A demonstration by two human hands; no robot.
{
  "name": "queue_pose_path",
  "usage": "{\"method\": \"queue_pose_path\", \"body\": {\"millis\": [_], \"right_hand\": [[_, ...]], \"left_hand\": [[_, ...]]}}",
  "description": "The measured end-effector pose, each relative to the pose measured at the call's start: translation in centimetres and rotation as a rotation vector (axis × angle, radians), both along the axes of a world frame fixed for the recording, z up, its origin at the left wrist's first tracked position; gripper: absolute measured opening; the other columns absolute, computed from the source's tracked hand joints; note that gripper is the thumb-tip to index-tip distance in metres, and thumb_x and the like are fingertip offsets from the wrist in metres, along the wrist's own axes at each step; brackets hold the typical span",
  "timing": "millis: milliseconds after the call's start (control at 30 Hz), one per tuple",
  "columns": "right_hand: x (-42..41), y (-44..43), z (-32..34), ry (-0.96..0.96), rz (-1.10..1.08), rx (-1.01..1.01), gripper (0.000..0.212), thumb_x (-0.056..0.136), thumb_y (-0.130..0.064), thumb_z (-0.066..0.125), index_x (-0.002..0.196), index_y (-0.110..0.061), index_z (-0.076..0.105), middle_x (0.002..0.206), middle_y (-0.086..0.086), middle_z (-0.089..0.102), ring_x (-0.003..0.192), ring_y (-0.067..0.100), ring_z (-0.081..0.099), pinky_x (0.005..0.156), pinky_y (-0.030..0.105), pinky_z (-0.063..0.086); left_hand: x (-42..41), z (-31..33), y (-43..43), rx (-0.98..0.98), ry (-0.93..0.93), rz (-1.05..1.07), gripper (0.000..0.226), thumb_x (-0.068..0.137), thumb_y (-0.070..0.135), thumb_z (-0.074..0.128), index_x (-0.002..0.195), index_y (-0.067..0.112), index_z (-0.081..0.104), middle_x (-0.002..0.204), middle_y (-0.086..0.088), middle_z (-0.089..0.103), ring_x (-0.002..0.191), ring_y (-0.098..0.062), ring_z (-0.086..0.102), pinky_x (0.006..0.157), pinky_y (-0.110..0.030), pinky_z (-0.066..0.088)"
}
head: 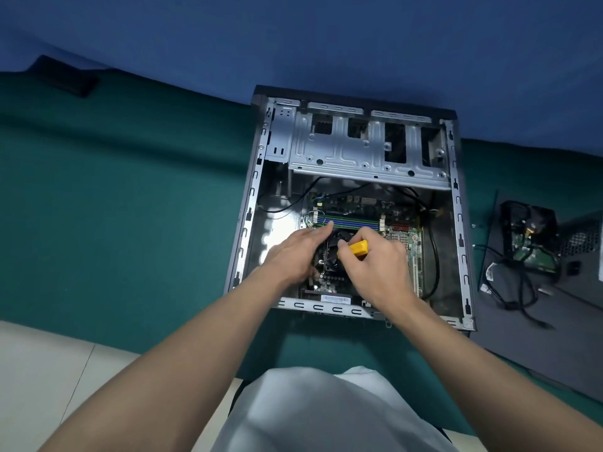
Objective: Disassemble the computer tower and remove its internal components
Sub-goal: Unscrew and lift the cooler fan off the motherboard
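While our right hand point(378, 272) grips the yellow-handled screwdriver point(357, 249), our left hand point(293, 252) rests nearly flat on the cooler fan point(328, 256) inside the computer tower point(456, 223), which lies open on the green surface point(130, 223). We should keep the driver square and steady the fan. Our hands hide the tip and screws.

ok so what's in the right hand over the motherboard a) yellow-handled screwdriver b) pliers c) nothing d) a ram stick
a, the right hand is curled round a yellow-handled screwdriver pointed down at the cpu cooler fan
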State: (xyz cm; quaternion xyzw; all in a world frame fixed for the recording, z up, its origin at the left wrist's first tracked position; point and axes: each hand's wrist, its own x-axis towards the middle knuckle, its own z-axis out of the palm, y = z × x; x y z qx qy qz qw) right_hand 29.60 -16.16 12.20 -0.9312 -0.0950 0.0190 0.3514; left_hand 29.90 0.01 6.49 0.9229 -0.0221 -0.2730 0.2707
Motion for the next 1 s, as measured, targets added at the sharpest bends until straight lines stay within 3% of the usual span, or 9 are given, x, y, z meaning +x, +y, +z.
{"method": "queue_pose_path", "body": {"millis": [100, 233, 567, 700, 767, 867, 1000], "right_hand": [[-0.3, 0.1, -0.4, -0.035, -0.014, -0.005, 0.027, 0.085, -0.023, 0.067, 0.066, -0.022, 0.048, 0.041, -0.013, 0.041, 0.041, 0.004, 0.049, 0.044, 0.009, 0.033], [-0.4, 0.1, -0.7, -0.03, -0.032, 0.032, 0.025, 0.086, -0.021, 0.067, 0.067, -0.021, 0.05, 0.041, -0.015, 0.041, 0.051, -0.003, 0.053, 0.042, 0.006, 0.032], [-0.2, 0.2, -1.3, 0.0, -0.016, -0.004, 0.023, 0.088, -0.025, 0.063, 0.069, -0.022, 0.05, 0.043, -0.011, 0.045, 0.054, -0.003, 0.054, 0.043, 0.009, 0.034], [-0.2, 0.2, -1.1, 0.053, -0.014, -0.017, 0.023, 0.09, -0.029, 0.06, 0.07, -0.021, 0.051, 0.045, -0.007, 0.051, 0.039, 0.008, 0.048, 0.039, 0.015, 0.035], [-0.1, 0.4, -0.5, 0.074, 0.027, -0.092, 0.028, 0.093, -0.039, 0.054, 0.072, -0.02, 0.053, 0.047, -0.006, 0.053, 0.039, 0.006, 0.047, 0.041, 0.019, 0.036], [0.4, 1.3, 0.9, 0.088, 0.097, -0.295, 0.054, 0.094, -0.059, 0.035, 0.065, -0.016, 0.052, 0.05, 0.0, 0.053, 0.048, 0.022, 0.054, 0.05, 0.031, 0.044], [2.2, 2.5, 2.8, 0.194, 0.139, -0.466, 0.055, 0.094, -0.058, 0.035, 0.053, -0.022, 0.033, 0.055, 0.0, 0.036, 0.061, 0.029, 0.046, 0.06, 0.035, 0.04]], "left_hand": [[0.0, 0.1, 0.0, -0.019, 0.003, -0.002, 0.103, 0.082, -0.003, 0.065, 0.15, 0.047, 0.005, 0.159, 0.009, 0.019, 0.146, -0.012, 0.015, 0.115, -0.039, 0.029], [0.1, 0.1, 0.1, -0.027, 0.007, -0.027, 0.102, 0.083, -0.006, 0.061, 0.15, 0.045, 0.003, 0.159, 0.011, 0.019, 0.146, -0.011, 0.013, 0.115, -0.04, 0.029], [0.0, 0.3, 0.0, -0.023, 0.005, -0.029, 0.103, 0.082, -0.004, 0.064, 0.151, 0.043, 0.003, 0.158, 0.011, 0.02, 0.145, -0.014, 0.017, 0.112, -0.037, 0.034], [0.0, 0.3, -0.1, -0.026, 0.001, -0.038, 0.103, 0.082, -0.008, 0.06, 0.151, 0.04, 0.003, 0.158, 0.012, 0.02, 0.145, -0.012, 0.017, 0.113, -0.036, 0.032], [0.1, 0.4, 0.0, -0.032, 0.01, -0.04, 0.102, 0.082, -0.011, 0.057, 0.151, 0.04, 0.003, 0.158, 0.012, 0.02, 0.145, -0.012, 0.017, 0.114, -0.036, 0.032], [0.2, 0.4, 0.1, -0.025, 0.034, -0.041, 0.1, 0.084, -0.011, 0.053, 0.15, 0.044, 0.003, 0.158, 0.007, 0.021, 0.145, -0.015, 0.018, 0.107, -0.037, 0.039], [0.4, 0.3, 0.3, -0.051, 0.041, -0.069, 0.095, 0.083, -0.009, 0.051, 0.152, 0.041, 0.008, 0.158, 0.0, 0.025, 0.144, -0.019, 0.02, 0.11, -0.042, 0.035]]}}
